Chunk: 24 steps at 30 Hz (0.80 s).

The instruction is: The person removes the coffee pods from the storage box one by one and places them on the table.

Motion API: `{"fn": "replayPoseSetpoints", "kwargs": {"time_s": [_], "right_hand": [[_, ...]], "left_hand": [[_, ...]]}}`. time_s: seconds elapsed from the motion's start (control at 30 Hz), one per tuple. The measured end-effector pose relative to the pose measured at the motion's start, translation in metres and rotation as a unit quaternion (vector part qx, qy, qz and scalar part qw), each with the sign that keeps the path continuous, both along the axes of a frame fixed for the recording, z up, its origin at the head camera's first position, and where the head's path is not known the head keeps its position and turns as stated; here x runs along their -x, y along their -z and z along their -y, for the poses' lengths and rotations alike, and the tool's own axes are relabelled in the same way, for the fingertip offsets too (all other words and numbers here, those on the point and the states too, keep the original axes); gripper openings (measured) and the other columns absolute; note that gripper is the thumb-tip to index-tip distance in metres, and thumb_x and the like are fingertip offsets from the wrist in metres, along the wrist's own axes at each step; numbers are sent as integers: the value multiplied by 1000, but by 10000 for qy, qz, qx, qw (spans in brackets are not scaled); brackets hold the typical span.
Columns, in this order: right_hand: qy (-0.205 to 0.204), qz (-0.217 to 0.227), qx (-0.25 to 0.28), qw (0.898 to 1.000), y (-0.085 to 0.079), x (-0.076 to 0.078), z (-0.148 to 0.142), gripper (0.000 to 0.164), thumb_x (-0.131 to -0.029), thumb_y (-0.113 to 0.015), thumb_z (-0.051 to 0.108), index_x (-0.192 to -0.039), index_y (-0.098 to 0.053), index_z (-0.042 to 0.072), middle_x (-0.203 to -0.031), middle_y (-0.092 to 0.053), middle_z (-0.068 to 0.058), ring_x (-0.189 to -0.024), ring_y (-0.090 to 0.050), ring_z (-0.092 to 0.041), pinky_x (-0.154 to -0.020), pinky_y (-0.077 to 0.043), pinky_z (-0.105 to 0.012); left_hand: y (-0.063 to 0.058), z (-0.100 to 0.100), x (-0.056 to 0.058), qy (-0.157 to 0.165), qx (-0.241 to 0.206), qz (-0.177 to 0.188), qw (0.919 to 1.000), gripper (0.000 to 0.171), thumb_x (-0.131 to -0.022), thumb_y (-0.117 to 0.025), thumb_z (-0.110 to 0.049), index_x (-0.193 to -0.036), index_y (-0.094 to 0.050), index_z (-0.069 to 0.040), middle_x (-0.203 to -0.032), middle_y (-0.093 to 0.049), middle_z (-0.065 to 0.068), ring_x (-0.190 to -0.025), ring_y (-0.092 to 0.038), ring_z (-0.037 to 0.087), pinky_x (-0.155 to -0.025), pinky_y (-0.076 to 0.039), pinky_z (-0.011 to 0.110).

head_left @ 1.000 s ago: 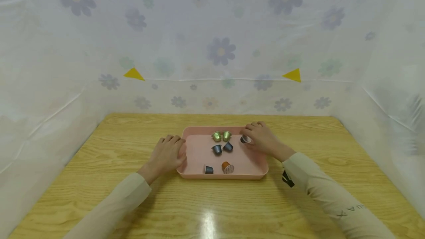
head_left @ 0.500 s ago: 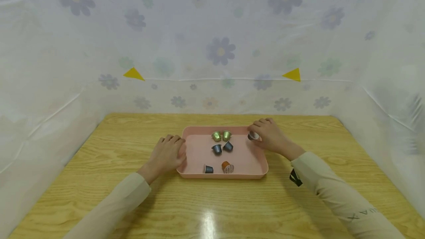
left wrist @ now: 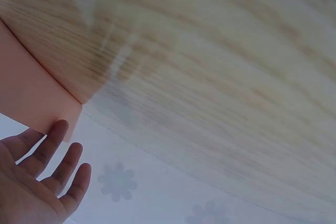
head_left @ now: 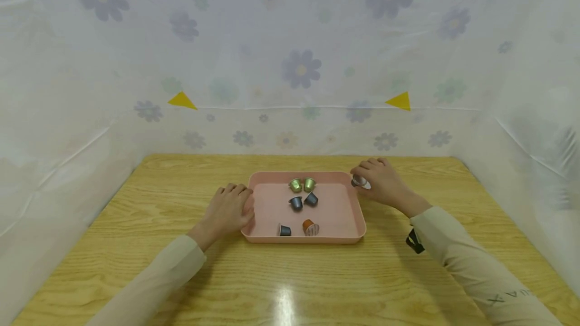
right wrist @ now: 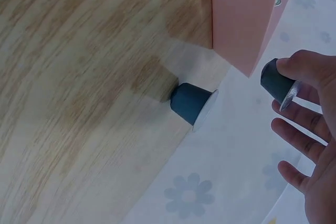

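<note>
Thumb and finger of the right hand [head_left: 382, 184] pinch a dark coffee capsule [right wrist: 275, 83] just beyond the tray's right end. Below it, a second dark capsule [right wrist: 190, 103] stands on the table with its foil lid up, outside the tray. The left hand [head_left: 225, 209] lies against the left end of the pink tray [head_left: 303, 240]; in the left wrist view its fingers [left wrist: 51, 142] touch the rim, with the thumb hidden. Inside the tray are two green capsules [head_left: 309, 185], two dark ones [head_left: 296, 204] below them, and near the front a dark capsule [head_left: 285, 231] and an orange capsule [head_left: 309, 227].
The wooden table [head_left: 290, 280] reaches out on every side of the tray. White flowered sheeting [head_left: 290, 39] encloses it at the back and both sides, with two yellow triangles [head_left: 399, 101] on the back sheet.
The right hand has carried the pinched capsule rightward, from above the tray's right part out past its right edge. The left hand and the capsules in the tray have stayed put.
</note>
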State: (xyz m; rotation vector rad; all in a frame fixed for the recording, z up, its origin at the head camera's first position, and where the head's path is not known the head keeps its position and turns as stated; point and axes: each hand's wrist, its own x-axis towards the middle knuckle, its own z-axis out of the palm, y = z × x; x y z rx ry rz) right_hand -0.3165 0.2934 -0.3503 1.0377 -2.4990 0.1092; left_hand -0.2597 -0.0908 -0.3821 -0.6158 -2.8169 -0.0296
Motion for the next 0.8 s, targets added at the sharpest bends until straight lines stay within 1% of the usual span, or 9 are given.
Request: {"fn": "replayPoseSetpoints", "kwargs": {"time_s": [0.17, 0.43, 0.8], "right_hand": [[75, 47, 30, 10000, 3, 1, -10, 38, -70, -77, 21, -103, -65, 9, -96, -64, -6, -91, -57, -28, -86, -39, -51], [413, 270, -61, 9988, 9, 3, -25, 38, -72, -75, 21, -106, -64, 8, -102, -63, -9, -95, -55, -28, -87, -39, -52], [601, 330, 38, 9976, 13, 1, -42, 36, -70, -75, 18, -103, -65, 6, -99, -63, -10, -94, -55, -30, -84, -39, -55]], "left_hand": [[0, 0, 0, 1, 15, -4, 10000, 40, -83, -57, -33, -115, -61, -9, -113, -60, 7, -105, -54, 29, -87, -44, 46], [1, 0, 0, 10, 14, -29, 10000, 39, -83, -57, -33, -114, -61, -9, -113, -60, 7, -105, -54, 29, -87, -45, 46], [1, 1, 1, 18, 14, -78, 10000, 38, -83, -57, -32, -114, -61, -10, -112, -60, 6, -104, -55, 28, -86, -45, 45]]}}
